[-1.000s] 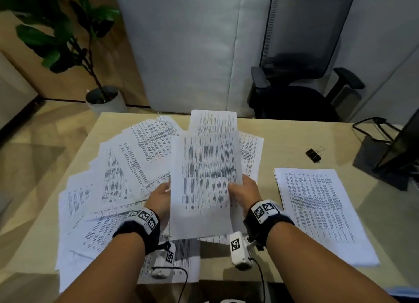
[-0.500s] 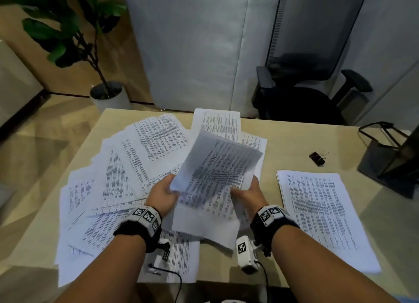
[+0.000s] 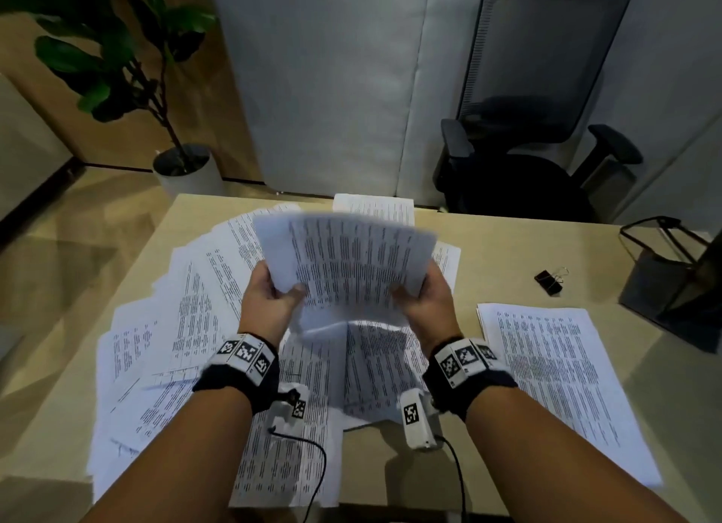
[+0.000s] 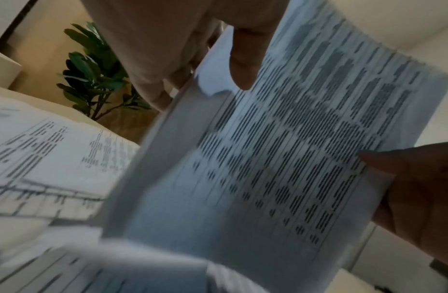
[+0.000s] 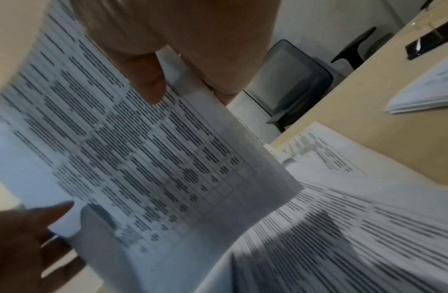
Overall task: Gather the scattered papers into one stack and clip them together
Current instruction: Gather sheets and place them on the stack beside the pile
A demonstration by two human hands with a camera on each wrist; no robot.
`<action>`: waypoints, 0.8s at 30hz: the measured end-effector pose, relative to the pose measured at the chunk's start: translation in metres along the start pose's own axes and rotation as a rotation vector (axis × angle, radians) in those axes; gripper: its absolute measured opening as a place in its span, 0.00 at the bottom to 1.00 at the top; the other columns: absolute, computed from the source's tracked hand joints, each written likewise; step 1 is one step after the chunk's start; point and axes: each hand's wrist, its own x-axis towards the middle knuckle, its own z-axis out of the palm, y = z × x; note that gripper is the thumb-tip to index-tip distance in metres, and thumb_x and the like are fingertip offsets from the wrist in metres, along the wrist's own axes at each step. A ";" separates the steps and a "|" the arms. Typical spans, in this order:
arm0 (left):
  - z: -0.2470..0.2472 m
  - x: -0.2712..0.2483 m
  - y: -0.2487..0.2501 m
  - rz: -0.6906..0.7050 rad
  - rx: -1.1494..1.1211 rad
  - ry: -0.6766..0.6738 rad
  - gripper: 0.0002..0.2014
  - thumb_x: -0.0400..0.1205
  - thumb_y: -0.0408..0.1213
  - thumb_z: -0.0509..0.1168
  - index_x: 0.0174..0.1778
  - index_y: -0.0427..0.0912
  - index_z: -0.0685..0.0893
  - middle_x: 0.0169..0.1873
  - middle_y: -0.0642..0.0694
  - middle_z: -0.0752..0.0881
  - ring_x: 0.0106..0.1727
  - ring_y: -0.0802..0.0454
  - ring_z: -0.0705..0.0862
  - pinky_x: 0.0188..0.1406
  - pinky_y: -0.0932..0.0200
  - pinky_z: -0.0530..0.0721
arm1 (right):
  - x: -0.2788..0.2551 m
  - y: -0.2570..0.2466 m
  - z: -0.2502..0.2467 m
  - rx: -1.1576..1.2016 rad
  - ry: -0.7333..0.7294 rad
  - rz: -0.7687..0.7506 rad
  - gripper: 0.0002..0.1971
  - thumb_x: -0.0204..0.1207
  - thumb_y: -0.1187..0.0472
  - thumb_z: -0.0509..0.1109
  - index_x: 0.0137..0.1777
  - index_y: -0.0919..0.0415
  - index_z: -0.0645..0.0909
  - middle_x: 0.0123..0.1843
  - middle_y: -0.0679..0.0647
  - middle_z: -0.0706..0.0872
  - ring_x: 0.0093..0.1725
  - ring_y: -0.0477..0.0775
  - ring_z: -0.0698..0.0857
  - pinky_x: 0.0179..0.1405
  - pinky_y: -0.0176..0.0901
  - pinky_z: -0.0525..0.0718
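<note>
**Both hands hold a sheaf of printed pages above the scattered papers**

The left hand (image 3: 269,299) and the right hand (image 3: 424,301) grip opposite side edges of a sheaf of pages (image 3: 351,260), lifted clear of the surface (image 3: 508,256) and tilted so the printed face turns toward the person. On each hand the thumb lies on the printed face and the fingers curl round behind the sheaf. The left wrist view shows the left thumb pressed on the page margin and the right hand's fingers (image 4: 418,198) at the far edge; the right wrist view shows the same grip mirrored. The lower part of the sheaf sags and folds toward the person; its top edge is blurred.

Under and to the left of the sheaf, the scattered papers (image 3: 187,327) lie fanned out and overlapping, some jutting over the surface's near and left edges. To the right of the sheaf, a neat stack (image 3: 554,374) rests flat on the surface, apart from the fan. Beyond that stack, a black binder clip (image 3: 550,281) lies on bare surface, touching no paper.

Right of the clip stands a dark stand (image 3: 672,288). Behind the surface are an office chair (image 3: 539,104) and a potted plant (image 3: 117,61).
</note>
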 end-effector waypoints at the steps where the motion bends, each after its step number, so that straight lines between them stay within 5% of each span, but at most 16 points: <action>1: 0.000 0.001 -0.006 -0.036 0.030 -0.014 0.21 0.75 0.19 0.68 0.51 0.52 0.80 0.50 0.43 0.88 0.53 0.45 0.86 0.51 0.46 0.86 | -0.002 0.010 0.001 -0.060 -0.005 0.041 0.16 0.75 0.64 0.72 0.61 0.53 0.78 0.58 0.55 0.86 0.59 0.57 0.85 0.54 0.57 0.88; 4: -0.004 0.010 -0.028 -0.136 0.149 -0.006 0.19 0.73 0.14 0.62 0.49 0.42 0.81 0.47 0.40 0.87 0.53 0.38 0.86 0.48 0.42 0.87 | -0.003 0.032 0.004 -0.153 0.053 0.109 0.08 0.77 0.63 0.71 0.55 0.60 0.82 0.53 0.60 0.88 0.57 0.66 0.86 0.56 0.65 0.86; 7: -0.017 0.029 -0.041 -0.187 0.435 0.112 0.17 0.74 0.18 0.60 0.50 0.43 0.81 0.51 0.43 0.86 0.53 0.40 0.84 0.45 0.56 0.84 | 0.008 0.035 0.001 -0.097 0.141 0.134 0.05 0.78 0.64 0.70 0.48 0.52 0.83 0.49 0.55 0.90 0.51 0.60 0.88 0.52 0.56 0.88; 11: -0.042 0.057 -0.056 -0.412 0.810 0.190 0.25 0.75 0.36 0.67 0.70 0.41 0.77 0.68 0.32 0.75 0.59 0.31 0.82 0.61 0.40 0.82 | 0.019 0.039 -0.009 -0.174 0.175 0.098 0.07 0.79 0.63 0.70 0.48 0.48 0.81 0.41 0.50 0.88 0.41 0.51 0.86 0.42 0.48 0.87; 14: -0.048 0.065 -0.058 -0.576 0.957 0.126 0.34 0.76 0.45 0.68 0.77 0.40 0.67 0.73 0.31 0.64 0.69 0.26 0.71 0.68 0.35 0.75 | 0.016 0.065 -0.013 -0.278 0.145 0.211 0.09 0.79 0.61 0.68 0.57 0.51 0.82 0.49 0.53 0.89 0.47 0.53 0.88 0.49 0.51 0.88; 19: -0.045 0.073 -0.066 -0.703 0.961 0.203 0.47 0.65 0.54 0.77 0.76 0.44 0.60 0.72 0.36 0.60 0.70 0.24 0.68 0.61 0.29 0.76 | 0.003 0.107 -0.019 -0.699 -0.012 0.373 0.02 0.81 0.65 0.60 0.48 0.61 0.74 0.38 0.54 0.79 0.36 0.55 0.79 0.33 0.42 0.80; 24: -0.040 0.082 -0.068 -0.758 0.722 0.286 0.61 0.67 0.37 0.81 0.83 0.53 0.41 0.79 0.33 0.56 0.75 0.30 0.67 0.70 0.35 0.73 | 0.004 0.114 -0.022 -0.780 -0.081 0.367 0.02 0.82 0.63 0.61 0.52 0.60 0.74 0.44 0.56 0.81 0.40 0.53 0.80 0.31 0.37 0.73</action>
